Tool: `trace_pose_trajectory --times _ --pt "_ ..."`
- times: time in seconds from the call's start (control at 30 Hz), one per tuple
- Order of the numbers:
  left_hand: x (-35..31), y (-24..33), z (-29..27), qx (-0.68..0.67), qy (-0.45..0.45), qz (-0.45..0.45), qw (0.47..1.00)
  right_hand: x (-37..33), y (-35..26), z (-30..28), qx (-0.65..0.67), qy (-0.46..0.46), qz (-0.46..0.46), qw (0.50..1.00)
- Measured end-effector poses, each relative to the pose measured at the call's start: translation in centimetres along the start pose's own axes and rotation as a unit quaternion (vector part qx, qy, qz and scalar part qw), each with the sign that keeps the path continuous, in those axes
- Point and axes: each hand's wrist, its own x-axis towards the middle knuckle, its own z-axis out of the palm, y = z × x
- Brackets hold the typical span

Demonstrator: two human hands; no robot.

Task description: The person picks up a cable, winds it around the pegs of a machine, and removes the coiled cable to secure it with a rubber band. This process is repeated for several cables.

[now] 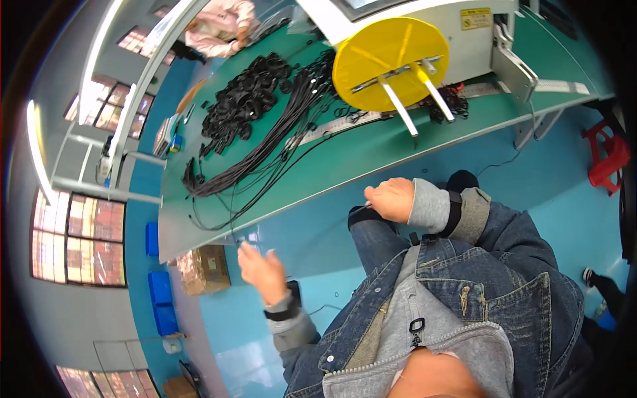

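My left hand (263, 272) is off the table's near left edge, fingers stretched out and thumb apart, slightly blurred. Its fingertips are close to the loose ends of a bundle of black cables (255, 159) that lies curved along the green table (352, 156). I cannot tell whether they touch a cable. My right hand (393, 200) is closed in front of the table edge, above my lap. A small greyish tip pokes out from its fingers; what it is stays hidden.
A yellow disc (368, 66) with two protruding metal rods sits on a white machine (464, 50). Black coiled cables (249, 96) are heaped at the table's far left. A cardboard box (204, 268) stands below, a red stool (607, 159) to the right. Another person (219, 30) is across the table.
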Motion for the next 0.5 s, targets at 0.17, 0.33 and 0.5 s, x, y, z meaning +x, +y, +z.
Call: trace_pose_trajectory --times 0.17,0.33,0.5 --pt "0.1 16.8 0.6 -0.526 -0.248 0.202 0.788 -2.8 -0.4 -2.0 0.063 0.028 -0.038 0.997" --pt "2.0 20.6 -1.5 -0.646 -0.307 0.065 0.696 -8.9 0.4 -8.6 -0.062 0.23 -0.068 0.969" --pt "6.9 23.0 -4.8 -0.594 -0.158 0.197 0.764 -11.2 1.0 -12.5 -0.281 0.398 -0.084 0.869"
